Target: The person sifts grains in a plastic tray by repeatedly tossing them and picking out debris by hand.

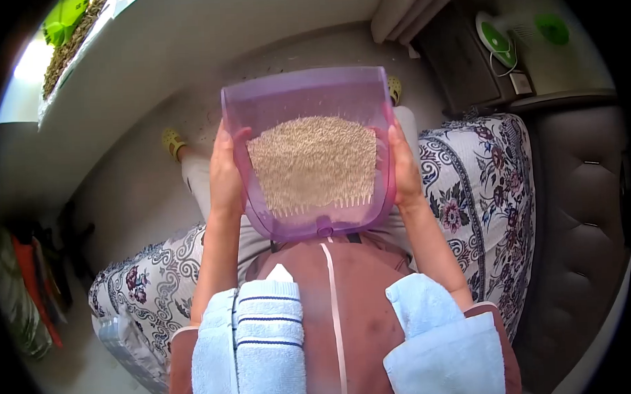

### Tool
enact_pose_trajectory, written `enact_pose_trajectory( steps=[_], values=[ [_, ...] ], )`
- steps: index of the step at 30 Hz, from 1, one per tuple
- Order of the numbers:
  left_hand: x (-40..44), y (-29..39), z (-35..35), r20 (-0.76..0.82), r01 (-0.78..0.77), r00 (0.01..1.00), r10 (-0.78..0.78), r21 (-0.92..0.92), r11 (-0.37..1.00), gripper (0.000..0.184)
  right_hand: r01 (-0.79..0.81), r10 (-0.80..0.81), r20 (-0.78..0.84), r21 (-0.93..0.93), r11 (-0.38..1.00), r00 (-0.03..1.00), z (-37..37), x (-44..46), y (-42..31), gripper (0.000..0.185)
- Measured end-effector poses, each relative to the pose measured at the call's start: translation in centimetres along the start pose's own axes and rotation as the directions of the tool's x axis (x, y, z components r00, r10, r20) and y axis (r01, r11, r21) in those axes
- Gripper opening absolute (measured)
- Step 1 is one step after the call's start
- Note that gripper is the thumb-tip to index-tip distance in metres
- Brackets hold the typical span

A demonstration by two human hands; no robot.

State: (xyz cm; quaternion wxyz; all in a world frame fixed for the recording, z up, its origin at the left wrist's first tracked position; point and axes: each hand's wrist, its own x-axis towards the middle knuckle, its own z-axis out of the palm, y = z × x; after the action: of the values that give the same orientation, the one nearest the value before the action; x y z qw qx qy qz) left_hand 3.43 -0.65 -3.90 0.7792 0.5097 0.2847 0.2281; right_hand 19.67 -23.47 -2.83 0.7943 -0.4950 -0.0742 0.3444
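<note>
A translucent purple plastic container [305, 93], wide and open at the top, is held above the lap. Inside lies a heap of small beige grains or pellets [314, 159], with a row of comb-like slots showing along its near edge. My left hand [225, 169] grips the container's left side, thumb inside the wall. On the right side my right hand [403, 163] grips it in the same way, its fingers partly hidden behind the wall. Light blue towels [268, 337] hang over both sides of the brown top.
A patterned bedspread [461, 185] lies under and beside the legs, with a dark padded headboard [580, 202] at the right. A dark nightstand [464, 67] holds a green and white device [496, 39]. Yellow shoes [173, 143] are on the feet. A windowsill is upper left.
</note>
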Motion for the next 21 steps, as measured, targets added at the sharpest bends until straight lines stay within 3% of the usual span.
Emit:
enact_pose_trajectory(
  steps=[1,4,5,8,10,12,15,17,20,21],
  values=[
    [0.6,-0.3,-0.2,0.005,0.022,1.0,-0.022,-0.023,0.999,0.052,-0.023,0.019,-0.071,-0.056,0.998,0.997,1.7,0.0,-1.3,0.049],
    [-0.8,1.1,1.0,-0.09,0.026,0.995,-0.052,-0.266,0.964,0.051,0.111,-0.092,0.086,-0.263,0.958,0.992,3.9,0.7,-4.7,0.051],
    [-1.2,1.3,0.8,-0.051,-0.09,0.996,0.079,-0.282,0.955,0.052,0.157,-0.101,0.18,-0.332,0.93,0.978,5.4,0.3,-6.8,0.052],
    [-2.8,5.2,2.5,-0.02,-0.23,0.97,0.242,-0.389,0.892,0.052,0.273,-0.233,0.253,-0.135,0.953,0.939,7.5,-1.5,-8.7,0.052],
    [-1.6,4.3,1.6,-0.025,-0.2,0.98,0.198,-0.118,0.973,0.053,0.164,-0.158,0.187,-0.013,0.986,0.97,2.8,-0.3,-3.5,0.049],
    [-1.1,2.4,1.0,-0.018,-0.148,0.989,0.148,-0.031,0.988,0.053,0.071,-0.072,0.084,0.017,0.997,0.994,0.3,-0.6,-0.5,0.049],
    [-1.1,1.2,0.8,-0.041,-0.08,0.996,0.077,-0.057,0.995,0.053,0.07,-0.071,0.067,0.02,0.997,0.995,0.5,-0.8,0.1,0.049],
    [-0.3,0.9,0.5,-0.014,-0.101,0.995,0.1,-0.095,0.99,0.052,0.094,-0.09,0.051,-0.102,0.99,0.995,0.9,-0.1,-0.7,0.05],
    [-0.7,2.7,0.6,-0.043,0.02,0.999,-0.033,-0.279,0.96,0.051,0.118,-0.1,0.092,-0.226,0.967,0.991,5.0,0.0,-5.6,0.05],
    [-0.8,3.4,0.8,-0.038,-0.039,0.999,0.028,-0.345,0.938,0.051,0.172,-0.135,0.147,-0.279,0.945,0.98,6.8,-0.2,-7.7,0.05]
  ],
)
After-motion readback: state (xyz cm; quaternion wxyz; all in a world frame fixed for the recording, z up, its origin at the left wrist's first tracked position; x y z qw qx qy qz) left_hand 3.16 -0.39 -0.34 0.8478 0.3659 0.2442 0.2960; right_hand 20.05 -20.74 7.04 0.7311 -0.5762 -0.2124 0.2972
